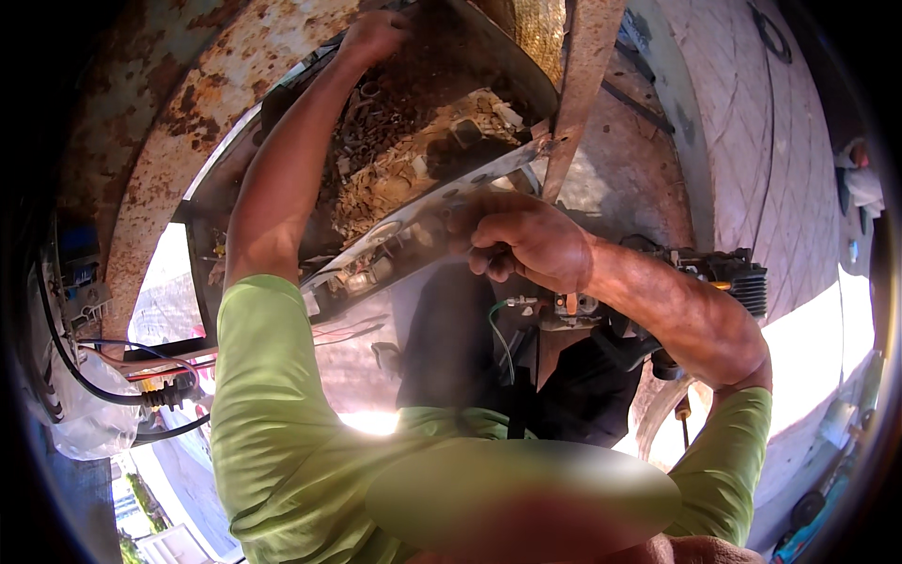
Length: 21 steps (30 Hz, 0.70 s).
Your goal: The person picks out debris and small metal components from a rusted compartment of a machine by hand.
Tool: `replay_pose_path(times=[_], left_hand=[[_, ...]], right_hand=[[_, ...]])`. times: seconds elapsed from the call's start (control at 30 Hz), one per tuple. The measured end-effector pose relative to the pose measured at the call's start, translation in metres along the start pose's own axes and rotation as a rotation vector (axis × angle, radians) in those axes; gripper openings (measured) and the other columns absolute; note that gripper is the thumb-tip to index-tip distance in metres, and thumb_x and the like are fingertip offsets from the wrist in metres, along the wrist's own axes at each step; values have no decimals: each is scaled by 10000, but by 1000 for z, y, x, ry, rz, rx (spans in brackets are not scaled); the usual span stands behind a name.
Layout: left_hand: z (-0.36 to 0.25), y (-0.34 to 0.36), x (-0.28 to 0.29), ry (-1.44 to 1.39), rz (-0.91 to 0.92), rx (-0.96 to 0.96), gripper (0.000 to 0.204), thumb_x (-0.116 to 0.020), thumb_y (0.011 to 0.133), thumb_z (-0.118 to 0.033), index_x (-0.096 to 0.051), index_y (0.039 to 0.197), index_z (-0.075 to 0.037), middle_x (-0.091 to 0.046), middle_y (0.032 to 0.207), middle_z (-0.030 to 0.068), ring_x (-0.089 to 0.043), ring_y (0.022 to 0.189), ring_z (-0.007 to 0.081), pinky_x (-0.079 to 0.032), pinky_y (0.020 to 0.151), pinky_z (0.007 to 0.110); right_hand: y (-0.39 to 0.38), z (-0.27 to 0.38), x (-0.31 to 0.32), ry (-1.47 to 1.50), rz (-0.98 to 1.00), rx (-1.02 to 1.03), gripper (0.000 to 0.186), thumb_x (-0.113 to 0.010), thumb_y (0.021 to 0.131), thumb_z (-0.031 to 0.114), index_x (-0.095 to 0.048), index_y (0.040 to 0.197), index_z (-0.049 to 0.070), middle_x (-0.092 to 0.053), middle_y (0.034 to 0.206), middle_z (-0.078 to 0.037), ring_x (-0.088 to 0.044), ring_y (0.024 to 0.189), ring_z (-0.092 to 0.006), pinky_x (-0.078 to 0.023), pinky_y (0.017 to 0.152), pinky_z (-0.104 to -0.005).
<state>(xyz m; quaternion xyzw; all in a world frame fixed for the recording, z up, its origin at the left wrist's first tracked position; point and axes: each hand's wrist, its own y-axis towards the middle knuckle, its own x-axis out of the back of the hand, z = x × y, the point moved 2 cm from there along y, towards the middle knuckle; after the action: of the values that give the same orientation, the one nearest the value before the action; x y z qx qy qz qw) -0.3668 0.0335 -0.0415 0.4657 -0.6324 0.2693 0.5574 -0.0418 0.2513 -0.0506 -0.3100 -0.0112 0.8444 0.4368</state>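
My left hand (376, 36) reaches to the far end of an open, grimy metal drawer (512, 56). Its fingers are closed near the far wall, and what they grip is in shadow. Brown chips, scraps and small loose parts (404, 174) lie heaped in the drawer. Close to the drawer's near edge, my right hand (536, 244) is curled, with blurred fingertips. Whether something small sits inside that fist cannot be made out. Just beyond the right wrist is a small greasy engine (742, 282) with cooling fins. A spark plug (520, 302) on a green wire lies below the right hand.
A rusty curved metal panel (188, 113) rises on the left. A rusty upright bar (583, 94) stands at the drawer's right corner. Black cable (94, 381) and a clear plastic bag (94, 414) hang at the left. Pale sheeting (752, 141) spreads to the right.
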Motion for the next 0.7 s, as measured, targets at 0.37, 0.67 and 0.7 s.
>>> replay_pose_path(times=[0.37, 0.67, 0.7], left_hand=[[1, 9, -23, 156, 43, -114, 303, -559, 795, -114, -730, 1045, -99, -696, 1010, 204, -680, 964, 337, -515, 853, 420], [2, 1, -18, 60, 76, -103, 236, -612, 834, -153, -712, 1037, -88, -715, 970, 158, -684, 890, 262, -524, 781, 377], [-1, -3, -14, 95, 62, -115, 219, -625, 845, -165, -708, 1032, -86, -718, 959, 138, -686, 871, 237, -527, 757, 360]], right_hand=[[2, 1, 1, -106, 7, 56, 176, -510, 784, 101, -621, 822, -31, -616, 782, -71, -597, 644, -125, -466, 502, -259], [2, 0, 1, -109, 7, 40, 216, -514, 792, 107, -630, 904, -38, -632, 828, -76, -606, 655, -126, -469, 508, -263], [2, -1, 1, -109, 10, 39, 224, -516, 793, 108, -631, 917, -38, -635, 834, -77, -606, 657, -127, -470, 509, -263]])
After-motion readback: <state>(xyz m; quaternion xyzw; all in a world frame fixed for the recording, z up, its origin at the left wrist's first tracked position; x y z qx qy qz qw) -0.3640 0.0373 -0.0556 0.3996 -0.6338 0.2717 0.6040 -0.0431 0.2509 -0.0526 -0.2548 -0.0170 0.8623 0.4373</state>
